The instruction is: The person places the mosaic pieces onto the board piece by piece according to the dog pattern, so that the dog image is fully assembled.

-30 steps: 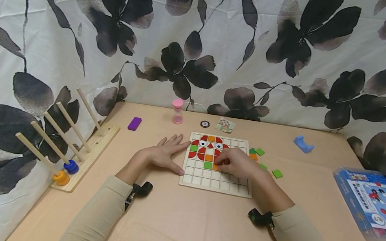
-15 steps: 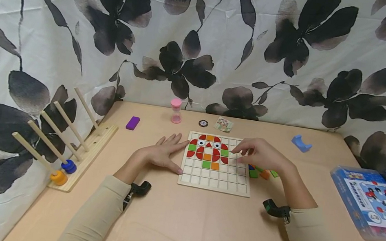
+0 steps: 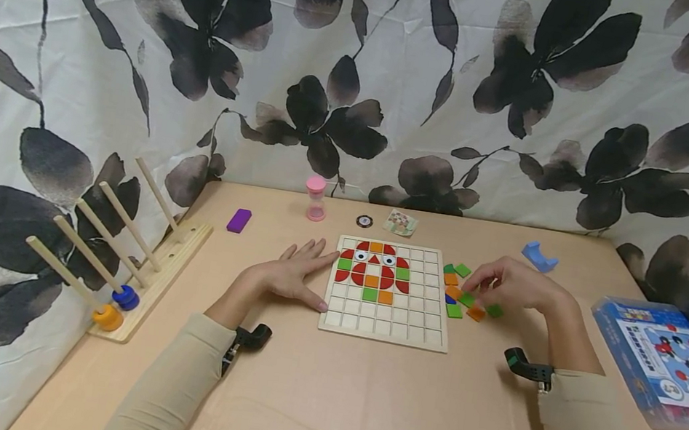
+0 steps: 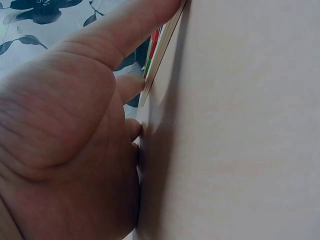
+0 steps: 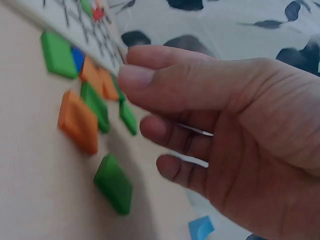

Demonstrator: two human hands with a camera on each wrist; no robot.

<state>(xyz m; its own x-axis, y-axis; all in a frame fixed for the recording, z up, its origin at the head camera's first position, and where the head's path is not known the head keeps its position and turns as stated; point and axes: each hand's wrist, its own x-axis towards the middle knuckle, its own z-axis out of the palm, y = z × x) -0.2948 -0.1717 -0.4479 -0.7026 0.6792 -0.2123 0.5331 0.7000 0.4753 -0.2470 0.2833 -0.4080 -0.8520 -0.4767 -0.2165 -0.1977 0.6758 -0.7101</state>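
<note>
A white gridded board (image 3: 414,328) lies mid-table, with red, orange and green tiles and two eye tiles set in its upper left cells. My left hand (image 3: 286,273) is spread at the board's left edge, its thumb and forefinger touching the rim. Over the loose tiles right of the board hovers my right hand (image 3: 516,287), fingers loosely bent. In the right wrist view no tile shows between thumb and fingers. Below them lie a green tile (image 5: 114,185) and an orange tile (image 5: 78,122); other green, orange and blue tiles sit closer to the board.
A wooden peg rack (image 3: 156,284) with blue and orange rings stands left. Along the back are a purple block (image 3: 239,221), a pink sand timer (image 3: 316,200), a black disc (image 3: 365,221), a picture card (image 3: 401,223) and a blue piece (image 3: 540,257). A plastic box (image 3: 670,367) lies right.
My right hand has left the board's pattern, where an orange tile now sits in the lowest row, and moved right over the loose tiles. My left hand has stayed in place.
</note>
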